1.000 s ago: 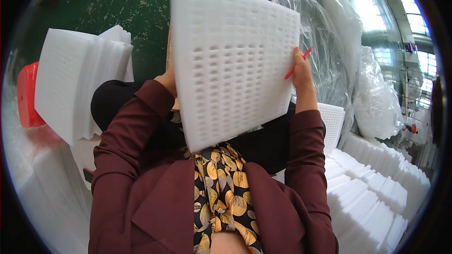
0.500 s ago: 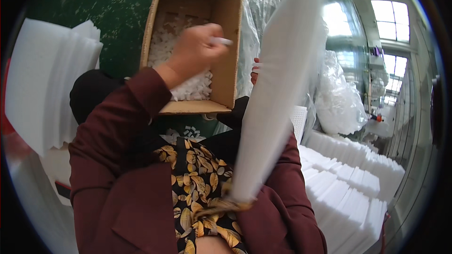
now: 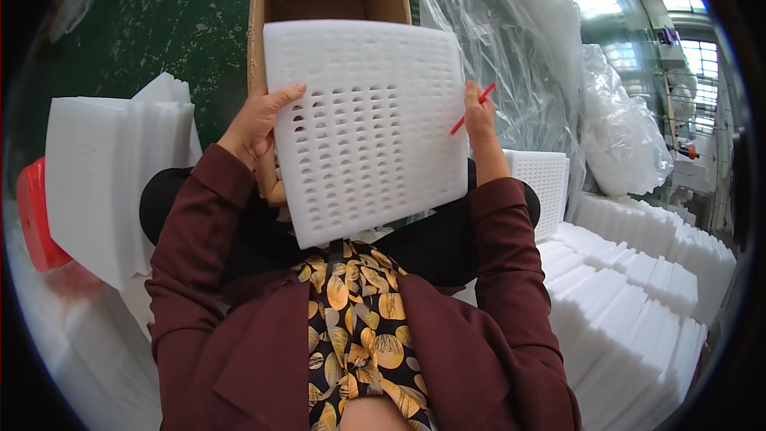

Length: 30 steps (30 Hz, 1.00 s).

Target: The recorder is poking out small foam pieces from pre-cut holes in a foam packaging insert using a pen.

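Observation:
A white foam sheet [image 3: 431, 136] with rows of small cut-outs is held up over my lap, in front of the cardboard box [image 3: 335, 12]. Several rows toward its left and middle look punched through; those at the right and top look filled. My left hand [image 3: 259, 124] grips the sheet's left edge, thumb on the face and fingers behind. At the right edge my right hand [image 3: 479, 116] is closed, with a thin red stick [image 3: 489, 93] in it. That hand also touches the sheet's edge. The sheet hides most of the box's inside.
White foam sheets [image 3: 88, 179] stand at the left beside a red plastic object [image 3: 38, 215]. Rows of foam sheets [image 3: 630, 311] fill the right side, with a perforated sheet [image 3: 538, 191] near my knee. Clear plastic film [image 3: 511, 40] lies beyond the box.
The foam sheet has turned from edge-on at the right to face me over the box. My left hand has left the box and now grips the sheet; the white piece it held is gone.

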Tool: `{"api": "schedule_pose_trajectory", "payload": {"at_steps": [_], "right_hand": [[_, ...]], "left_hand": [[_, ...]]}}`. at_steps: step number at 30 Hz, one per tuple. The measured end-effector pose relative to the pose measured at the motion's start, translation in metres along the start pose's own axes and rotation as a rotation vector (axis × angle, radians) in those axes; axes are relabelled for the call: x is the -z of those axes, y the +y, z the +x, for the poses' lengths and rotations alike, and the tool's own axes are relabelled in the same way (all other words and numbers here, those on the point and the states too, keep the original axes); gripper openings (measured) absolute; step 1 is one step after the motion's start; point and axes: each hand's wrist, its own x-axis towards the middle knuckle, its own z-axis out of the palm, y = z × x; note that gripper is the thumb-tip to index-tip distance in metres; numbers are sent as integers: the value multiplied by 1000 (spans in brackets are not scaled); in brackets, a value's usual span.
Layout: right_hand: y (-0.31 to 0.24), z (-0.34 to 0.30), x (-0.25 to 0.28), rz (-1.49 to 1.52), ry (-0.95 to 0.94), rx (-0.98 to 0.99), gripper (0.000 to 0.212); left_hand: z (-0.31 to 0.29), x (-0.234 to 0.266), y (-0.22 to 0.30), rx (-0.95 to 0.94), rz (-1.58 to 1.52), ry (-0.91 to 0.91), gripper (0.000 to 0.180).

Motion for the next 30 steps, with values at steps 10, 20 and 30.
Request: {"api": "schedule_pose_trajectory", "payload": {"at_steps": [10,20,30], "right_hand": [[53,-15,-98,390,-211,886,44],[54,4,-129,-605,257,1443,38],[57,-7,-143,-652,213,1554,34]], "left_hand": [[11,8,-16,164,-113,86,31],[14,3,-21,113,-96,94,30],[17,6,-27,104,-69,89,26]]}}
